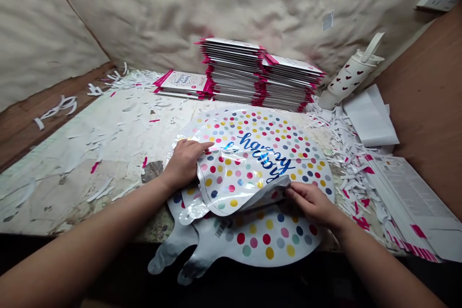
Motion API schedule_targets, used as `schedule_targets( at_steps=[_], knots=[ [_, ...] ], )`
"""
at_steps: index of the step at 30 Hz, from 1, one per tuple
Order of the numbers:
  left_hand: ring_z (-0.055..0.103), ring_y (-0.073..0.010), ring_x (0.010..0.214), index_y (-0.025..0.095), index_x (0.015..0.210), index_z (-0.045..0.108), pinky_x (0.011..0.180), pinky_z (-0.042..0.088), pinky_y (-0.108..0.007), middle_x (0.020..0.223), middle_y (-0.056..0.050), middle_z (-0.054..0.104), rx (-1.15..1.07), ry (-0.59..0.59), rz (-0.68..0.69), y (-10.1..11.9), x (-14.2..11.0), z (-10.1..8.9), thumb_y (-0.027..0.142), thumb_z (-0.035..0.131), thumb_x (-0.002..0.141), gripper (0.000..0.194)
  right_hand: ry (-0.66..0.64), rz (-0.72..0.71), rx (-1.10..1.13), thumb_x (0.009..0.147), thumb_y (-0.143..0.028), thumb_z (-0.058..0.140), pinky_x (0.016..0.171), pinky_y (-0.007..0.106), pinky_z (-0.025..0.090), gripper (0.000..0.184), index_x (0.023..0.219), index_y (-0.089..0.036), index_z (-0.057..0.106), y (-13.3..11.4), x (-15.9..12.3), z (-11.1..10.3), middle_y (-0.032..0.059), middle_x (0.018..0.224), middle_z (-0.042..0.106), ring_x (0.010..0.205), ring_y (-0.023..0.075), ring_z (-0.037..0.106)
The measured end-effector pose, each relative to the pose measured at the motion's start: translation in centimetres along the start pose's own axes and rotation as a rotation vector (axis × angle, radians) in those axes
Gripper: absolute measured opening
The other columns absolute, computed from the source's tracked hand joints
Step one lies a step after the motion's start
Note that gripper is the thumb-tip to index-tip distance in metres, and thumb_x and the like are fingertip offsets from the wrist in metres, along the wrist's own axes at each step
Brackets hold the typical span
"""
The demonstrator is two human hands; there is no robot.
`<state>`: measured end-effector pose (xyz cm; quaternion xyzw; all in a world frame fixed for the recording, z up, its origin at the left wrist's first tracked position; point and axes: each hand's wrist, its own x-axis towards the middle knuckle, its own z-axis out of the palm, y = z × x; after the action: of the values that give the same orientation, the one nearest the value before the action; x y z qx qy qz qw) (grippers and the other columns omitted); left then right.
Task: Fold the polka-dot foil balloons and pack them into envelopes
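Observation:
Flat foil balloons [269, 245] with coloured dots lie in a pile at the table's front edge, their silver tails hanging over it. The top foil balloon [231, 173], with blue lettering, is partly folded over. My right hand [312, 202] pinches its lifted edge between thumb and fingers. My left hand [186, 161] rests at the left side of the balloon, fingers bent and pressed on the foil near the fold. Whether those left fingers grip the foil or only press on it is hard to see.
Stacks of pink-and-white packets [234, 72] stand at the back, with a shorter pile [184, 82] to their left. A white tumbler with hearts [348, 77] leans at the back right. Paper scraps [346, 163] and a row of flat cartons [411, 207] lie on the right.

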<state>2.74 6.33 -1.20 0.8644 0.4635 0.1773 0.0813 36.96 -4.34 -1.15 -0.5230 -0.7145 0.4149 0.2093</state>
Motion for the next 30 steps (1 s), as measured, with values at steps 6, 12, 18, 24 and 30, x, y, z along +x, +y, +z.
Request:
schedule_targets(
  at_steps=[6,12,18,24,30],
  knots=[
    [0.061,-0.0214,0.081,0.021,0.081,0.066,0.078,0.043,-0.033,0.085,-0.004,0.069,0.009,0.032,-0.069,-0.8,1.4,0.6,0.032,0.053,0.074,0.019,0.020,-0.079,-0.133,0.091,-0.037,0.035,0.060,0.027,0.044,0.031,0.068,-0.021,0.048,0.1,-0.2,0.4,0.0028,0.067,0.055,0.065,0.0161,0.052],
    [0.059,-0.0225,0.077,0.019,0.086,0.063,0.070,0.046,-0.032,0.080,-0.006,0.065,0.125,0.243,-0.329,-4.5,1.9,-2.1,0.030,0.047,0.079,0.020,0.054,-0.116,-0.164,0.090,-0.034,0.037,0.060,0.029,0.044,0.032,0.065,-0.020,0.049,0.7,-0.5,0.4,0.0033,0.065,0.054,0.062,0.0160,0.050],
    [0.052,-0.0197,0.111,0.017,0.116,0.056,0.094,0.039,-0.033,0.118,-0.009,0.059,0.015,-0.087,0.396,3.2,2.6,0.3,0.025,0.035,0.090,0.034,-0.003,-0.162,-0.072,0.085,-0.025,0.049,0.076,0.033,0.046,0.017,0.092,-0.021,0.064,0.6,-1.0,0.1,0.0060,0.088,0.066,0.082,0.0187,0.057],
    [0.007,-0.0338,0.137,0.020,0.143,0.020,0.106,0.011,-0.053,0.150,-0.013,0.014,0.097,-0.524,0.359,10.1,1.7,4.5,0.047,0.035,0.090,0.061,0.174,-0.194,0.075,0.087,-0.032,0.046,0.088,0.035,0.043,0.022,0.087,-0.020,0.065,-0.5,-0.9,-0.6,0.0074,0.092,0.065,0.096,0.0214,0.057],
    [0.005,-0.0283,0.138,0.013,0.144,0.011,0.110,0.010,-0.045,0.150,-0.011,0.007,0.068,-0.590,0.265,8.2,1.0,3.7,0.048,0.035,0.088,0.071,0.341,0.109,0.024,0.085,-0.046,0.039,0.056,0.025,0.040,0.036,0.061,-0.020,0.045,-1.4,3.4,0.1,-0.0013,0.059,0.049,0.058,0.0138,0.048]
  ],
)
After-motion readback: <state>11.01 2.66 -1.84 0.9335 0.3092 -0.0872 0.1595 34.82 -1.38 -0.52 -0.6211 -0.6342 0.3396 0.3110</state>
